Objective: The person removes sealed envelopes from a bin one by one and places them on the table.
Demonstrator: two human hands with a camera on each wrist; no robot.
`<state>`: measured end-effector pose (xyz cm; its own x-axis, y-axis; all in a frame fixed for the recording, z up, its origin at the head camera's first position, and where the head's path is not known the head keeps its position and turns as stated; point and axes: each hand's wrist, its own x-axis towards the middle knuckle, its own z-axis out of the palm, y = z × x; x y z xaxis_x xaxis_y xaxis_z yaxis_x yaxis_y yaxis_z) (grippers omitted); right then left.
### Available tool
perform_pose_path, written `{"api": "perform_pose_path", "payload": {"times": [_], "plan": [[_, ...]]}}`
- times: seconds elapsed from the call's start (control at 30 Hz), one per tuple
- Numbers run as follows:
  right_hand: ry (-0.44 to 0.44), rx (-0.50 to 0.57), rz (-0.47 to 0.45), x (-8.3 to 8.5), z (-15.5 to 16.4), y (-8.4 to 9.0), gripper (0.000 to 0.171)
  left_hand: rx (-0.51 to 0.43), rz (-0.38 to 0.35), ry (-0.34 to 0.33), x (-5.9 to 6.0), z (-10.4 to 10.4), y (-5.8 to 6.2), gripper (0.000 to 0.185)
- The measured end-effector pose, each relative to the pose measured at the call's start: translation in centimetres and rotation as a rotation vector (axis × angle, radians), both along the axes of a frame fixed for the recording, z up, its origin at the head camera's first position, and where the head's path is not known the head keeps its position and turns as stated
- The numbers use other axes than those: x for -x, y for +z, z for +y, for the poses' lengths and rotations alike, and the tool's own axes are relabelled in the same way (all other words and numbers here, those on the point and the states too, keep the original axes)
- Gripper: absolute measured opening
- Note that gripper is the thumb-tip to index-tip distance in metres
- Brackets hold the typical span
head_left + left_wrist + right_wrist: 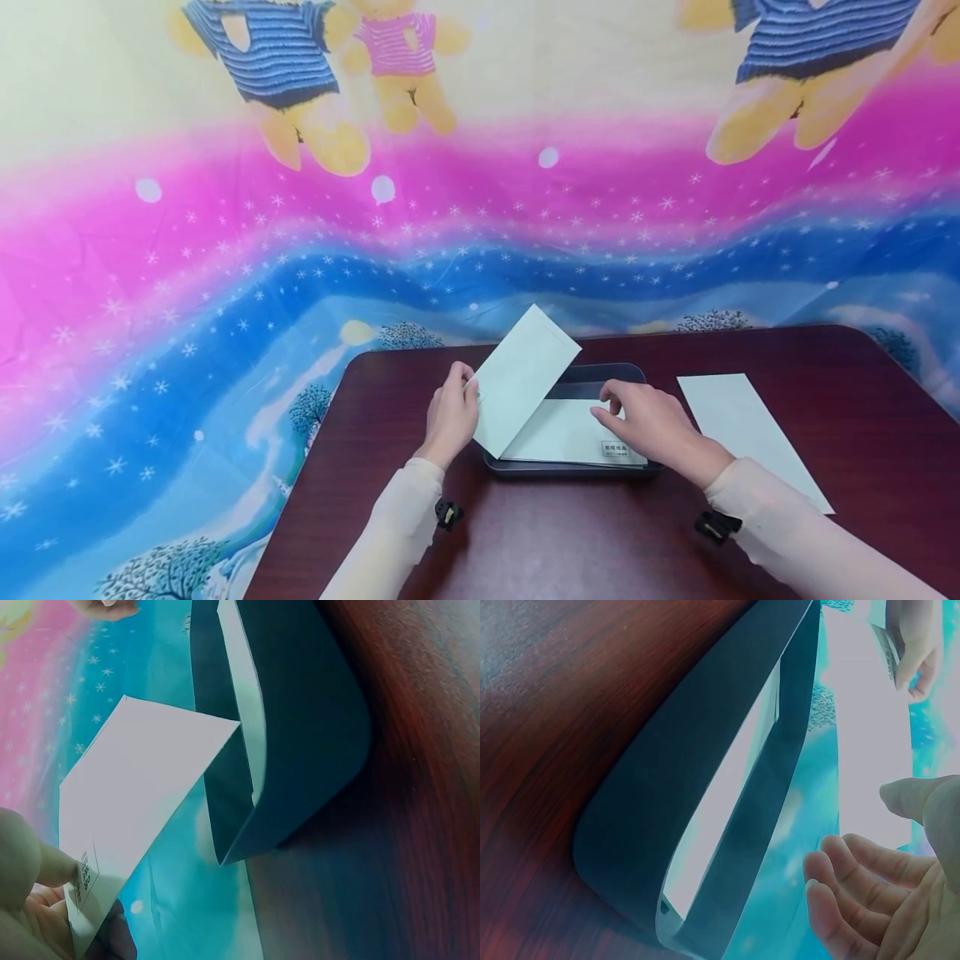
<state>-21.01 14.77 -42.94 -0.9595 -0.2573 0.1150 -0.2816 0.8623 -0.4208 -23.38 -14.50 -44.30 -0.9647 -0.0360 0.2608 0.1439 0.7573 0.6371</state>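
Pinching the near corner of an envelope (pixel 525 379), the left hand (pixel 452 414) holds it tilted up over the left end of the tray (pixel 600 372) — the envelope's far corner rises past the tray's back rim, its lower edge dips toward the sheets inside. In the left wrist view the thumb and fingers (pixel 30 862) close on the corner by a small printed label, and the envelope (pixel 135 795) slants up clear of the tray (pixel 315 735).

The right hand (pixel 652 425) hovers over the right half of the tray with fingers relaxed and slightly spread, grasping nothing; the fingertips reach toward the stack of envelopes (pixel 570 437) lying flat in the tray. Whether they touch the top one I cannot tell. The right wrist view shows the same loose, half-curled fingers (pixel 855 892) beside the tray's dark wall (pixel 697 780), with the lifted envelope (pixel 870 750) beyond.

The tray sits on the dark red bench (pixel 562 542), near the middle of it. Right of the tray, apart from it, another envelope (pixel 750 433) lies flat on the bench — slanted, its near end toward the right sleeve (pixel 795 533). Behind the tray a bright cloth (pixel 300 250) printed with bears, stars and pink and blue bands hangs as a backdrop.
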Motion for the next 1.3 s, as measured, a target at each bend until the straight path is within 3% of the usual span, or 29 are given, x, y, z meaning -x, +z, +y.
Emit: {"api": "perform_pose_path", "payload": {"times": [0.47,1.3], "plan": [[0.025,0.003,0.013,0.0,-0.7,-0.2,0.027,-0.026,-0.015,0.043,-0.5,-1.5,0.0,0.004],[0.070,0.013,0.023,0.0,-3.0,-0.3,0.026,-0.074,-0.064,0.124,-1.6,-5.2,-1.7,0.007]]}}
